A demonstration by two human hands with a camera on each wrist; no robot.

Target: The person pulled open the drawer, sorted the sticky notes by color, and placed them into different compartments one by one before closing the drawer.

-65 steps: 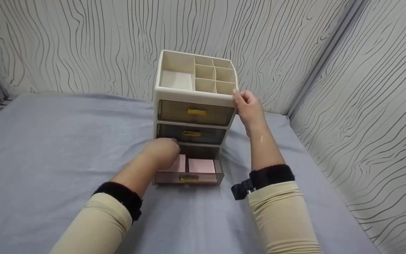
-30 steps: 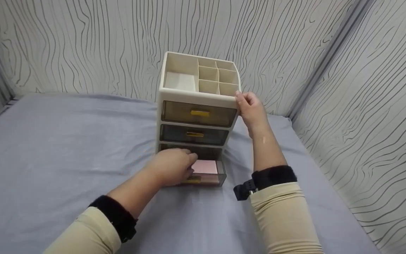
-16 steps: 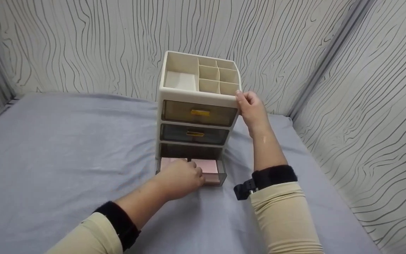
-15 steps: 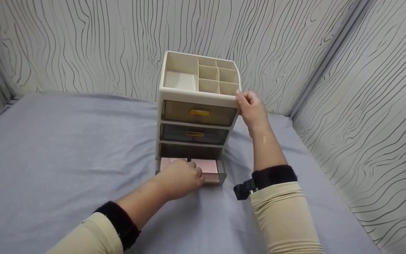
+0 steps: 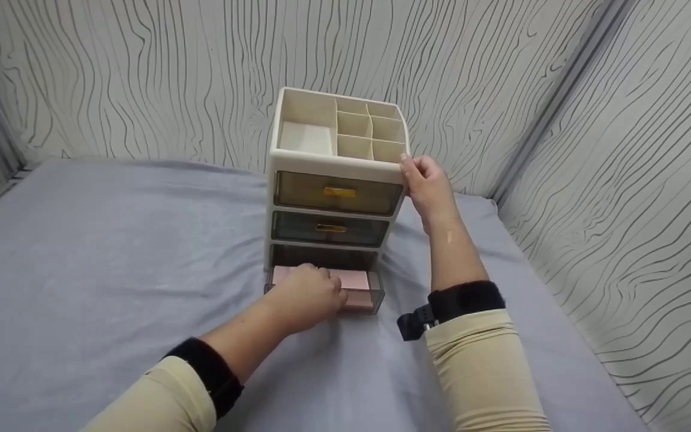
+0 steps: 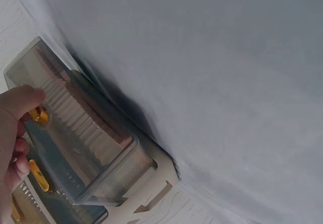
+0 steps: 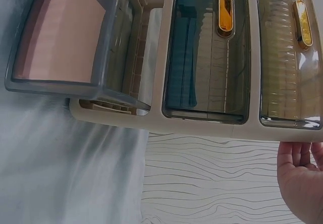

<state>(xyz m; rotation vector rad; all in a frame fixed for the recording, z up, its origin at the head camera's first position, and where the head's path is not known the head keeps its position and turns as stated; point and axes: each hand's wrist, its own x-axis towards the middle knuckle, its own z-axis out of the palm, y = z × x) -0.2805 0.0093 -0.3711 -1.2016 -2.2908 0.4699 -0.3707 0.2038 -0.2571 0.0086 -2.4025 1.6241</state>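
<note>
A cream desktop drawer organizer [image 5: 338,161] stands upright on the grey cloth, its lowest smoky clear drawer [image 5: 376,300] pulled out. Inside that drawer lie pink, block-shaped items [image 5: 351,279], also visible through its wall in the right wrist view. My left hand [image 5: 309,298] is at the drawer's front; in the left wrist view its thumb and fingers pinch the gold handle [image 6: 39,116]. My right hand [image 5: 429,186] holds the organizer's upper right front corner, thumb at the front edge and fingers along the side.
Two upper drawers with gold handles [image 5: 339,192] are closed; something teal [image 7: 184,57] shows inside the middle one. The organizer's top has divided compartments [image 5: 372,129]. Patterned wall panels [image 5: 141,78] rise behind and to the right of the cloth-covered surface [image 5: 111,240].
My left hand has left the left pink item inside the drawer and come round to the front handle. The drawer has slid slightly inward. My right hand keeps its hold.
</note>
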